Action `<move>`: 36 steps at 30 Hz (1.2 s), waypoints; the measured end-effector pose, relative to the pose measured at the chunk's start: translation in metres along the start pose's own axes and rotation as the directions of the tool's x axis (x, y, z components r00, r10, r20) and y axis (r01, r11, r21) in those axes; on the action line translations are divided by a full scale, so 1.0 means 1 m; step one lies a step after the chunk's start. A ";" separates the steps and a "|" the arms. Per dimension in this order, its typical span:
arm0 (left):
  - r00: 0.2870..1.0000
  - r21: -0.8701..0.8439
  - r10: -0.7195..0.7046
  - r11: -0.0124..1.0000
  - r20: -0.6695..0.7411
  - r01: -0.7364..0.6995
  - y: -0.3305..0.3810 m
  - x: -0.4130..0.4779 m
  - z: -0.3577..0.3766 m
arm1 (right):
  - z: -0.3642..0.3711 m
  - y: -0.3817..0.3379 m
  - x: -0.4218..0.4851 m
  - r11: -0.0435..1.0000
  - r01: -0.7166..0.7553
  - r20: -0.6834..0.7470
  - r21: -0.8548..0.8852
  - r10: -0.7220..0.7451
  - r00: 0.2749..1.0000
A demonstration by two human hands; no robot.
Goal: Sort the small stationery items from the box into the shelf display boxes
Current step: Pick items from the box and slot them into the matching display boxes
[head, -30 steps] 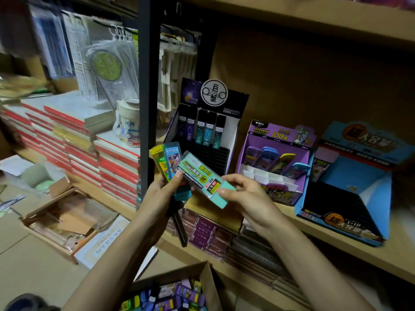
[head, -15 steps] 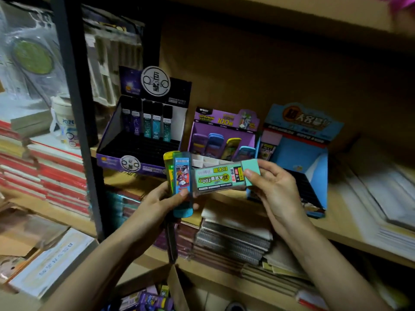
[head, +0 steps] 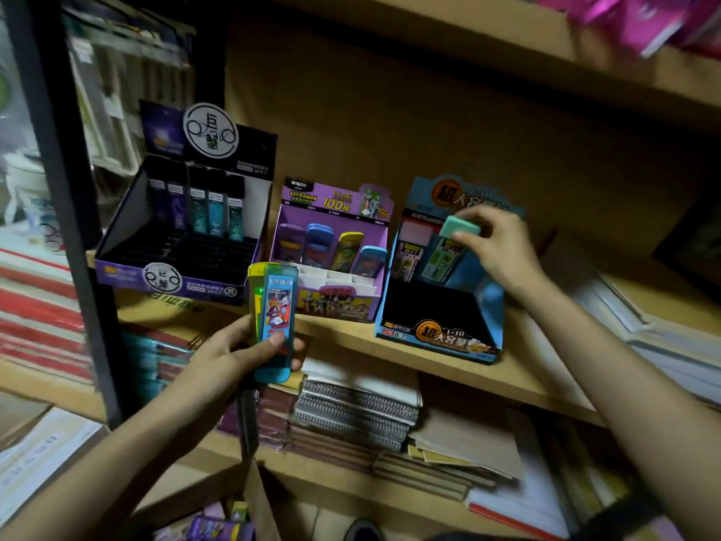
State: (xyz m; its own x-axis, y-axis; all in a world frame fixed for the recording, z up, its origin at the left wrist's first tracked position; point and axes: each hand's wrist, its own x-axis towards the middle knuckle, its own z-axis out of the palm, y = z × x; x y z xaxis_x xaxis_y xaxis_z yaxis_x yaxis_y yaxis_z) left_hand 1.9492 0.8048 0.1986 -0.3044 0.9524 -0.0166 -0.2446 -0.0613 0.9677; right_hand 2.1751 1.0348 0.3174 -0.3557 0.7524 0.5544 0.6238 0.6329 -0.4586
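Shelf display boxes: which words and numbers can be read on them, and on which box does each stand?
"ULTRAMAN HEROES": purple display box header.
"100": same header.
"2B 0.7": blue display box front.
"1-10": same front.
Too blurred to read: black display box, blue case.

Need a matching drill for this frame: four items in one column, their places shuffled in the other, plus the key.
Items
1. mint-capped lead case
2. blue lead case
3. purple display box
4. black display box

Places
A. leftmost on the shelf
B. gripped in the left hand
C. between the other two display boxes
D. pinched by the right hand at the blue display box

Pairs: 1-D, 2-B, 3-C, 4-A
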 end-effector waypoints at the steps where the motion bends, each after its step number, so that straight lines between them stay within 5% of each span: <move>1: 1.000 0.006 -0.004 1.000 0.003 0.004 -0.003 0.000 -0.001 | 0.004 0.003 0.003 1.000 -0.002 0.045 -0.011 0.002 0.999; 25: 0.999 0.055 -0.049 0.997 0.024 0.047 -0.020 0.006 -0.015 | 0.005 0.029 0.022 0.979 -0.088 0.243 0.184 0.041 0.969; 36: 0.998 0.041 -0.050 0.998 0.029 0.049 -0.023 0.005 -0.017 | 0.026 0.018 0.003 0.914 0.046 -0.024 -0.403 -0.060 0.998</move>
State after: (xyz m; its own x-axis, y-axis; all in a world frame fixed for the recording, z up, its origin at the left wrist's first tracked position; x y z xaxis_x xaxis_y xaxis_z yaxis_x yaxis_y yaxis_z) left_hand 1.9373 0.8058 0.1717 -0.2653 0.9624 -0.0575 -0.2214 -0.0027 0.9752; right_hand 2.1671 1.0533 0.2926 -0.3760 0.7082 0.5975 0.8346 0.5390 -0.1136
